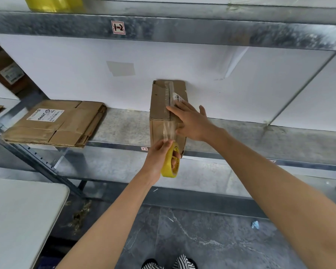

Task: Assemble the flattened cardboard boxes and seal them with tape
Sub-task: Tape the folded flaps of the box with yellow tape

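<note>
An assembled brown cardboard box (160, 105) stands on the metal shelf (122, 129), its far end against the white back wall. A strip of clear tape (170, 131) runs along its top seam and down its near face to a yellow tape roll (170, 162). My left hand (159, 158) grips that roll just below the shelf edge, fingers through its core. My right hand (190, 121) lies flat on the box top with straight fingers pressing the tape beside a white label. A stack of flattened cardboard boxes (54, 123) lies on the shelf to the left.
An upper metal shelf (182, 33) with a "1-2" tag overhangs the work area, a yellow object (54, 3) on it. A white table (17, 216) stands at lower left. Grey tiled floor (211, 239) lies below with scraps of litter; striped shoes show at the bottom edge.
</note>
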